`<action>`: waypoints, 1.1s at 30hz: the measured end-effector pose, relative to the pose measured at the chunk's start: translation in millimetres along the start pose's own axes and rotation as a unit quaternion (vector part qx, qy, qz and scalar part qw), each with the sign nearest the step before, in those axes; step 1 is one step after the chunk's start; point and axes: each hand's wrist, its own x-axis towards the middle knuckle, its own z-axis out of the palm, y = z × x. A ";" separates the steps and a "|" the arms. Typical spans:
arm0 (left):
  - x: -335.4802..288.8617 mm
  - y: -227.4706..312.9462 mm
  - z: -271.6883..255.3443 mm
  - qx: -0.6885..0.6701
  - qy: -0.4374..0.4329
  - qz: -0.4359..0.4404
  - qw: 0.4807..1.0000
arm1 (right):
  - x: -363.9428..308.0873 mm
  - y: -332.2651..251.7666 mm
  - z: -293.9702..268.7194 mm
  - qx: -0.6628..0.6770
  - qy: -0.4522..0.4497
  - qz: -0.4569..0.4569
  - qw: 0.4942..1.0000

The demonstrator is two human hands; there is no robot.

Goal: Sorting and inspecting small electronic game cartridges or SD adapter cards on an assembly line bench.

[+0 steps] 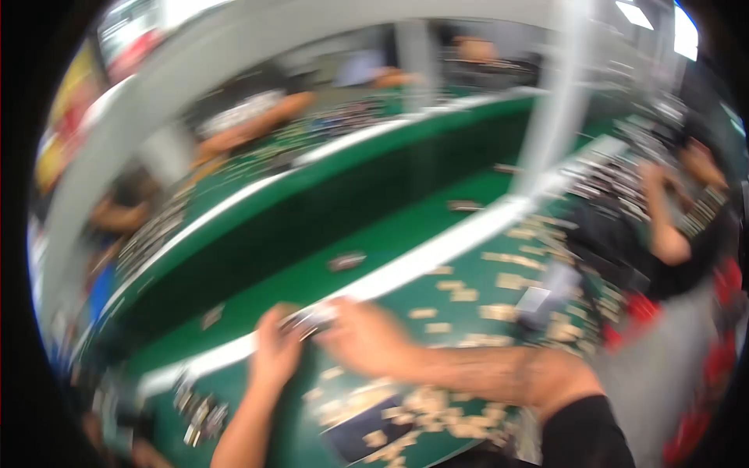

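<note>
Between both hands is a small silvery, dark-edged part [314,321], blurred by motion, so its exact kind does not show. My left hand [275,347] has its fingers closed on the part's left end. On the other end, the fingers of my right hand [360,337] are closed too. Both hands are over the near edge of the white rail [226,355] that borders the green worktable [449,374]. Many small beige pieces [425,405] lie scattered by my right forearm, some on a dark blue flat sheet or tray [363,433].
Several silvery parts [201,413] lie left of my left forearm. Beyond the rail, a green conveyor belt [406,226] carries a few small parts [347,261]. A grey upright post [550,101] stands at right. Co-workers sit across the belt and at right, near a co-worker's arm [663,226].
</note>
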 end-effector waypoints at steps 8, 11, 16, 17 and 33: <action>43.5 -12.7 -61.2 0.362 0.129 0.037 0.922 | 6.3 -1.6 -23.7 -0.038 0.046 -0.169 0.984; 31.4 -19.1 -104.6 0.474 0.154 -0.031 0.867 | 6.3 -3.4 -21.2 -0.053 0.046 -0.200 0.977; 20.8 -64.2 -155.3 0.437 0.134 -0.164 0.874 | 8.3 -6.1 -26.9 -0.104 -0.007 -0.144 0.984; 20.7 -64.9 -156.0 0.433 0.116 -0.127 0.885 | 7.8 -5.9 -26.3 -0.095 0.002 -0.136 0.986; -17.0 26.7 -63.7 0.190 -0.067 -0.020 0.979 | -3.9 -3.7 -17.4 -0.056 -0.094 -0.189 0.976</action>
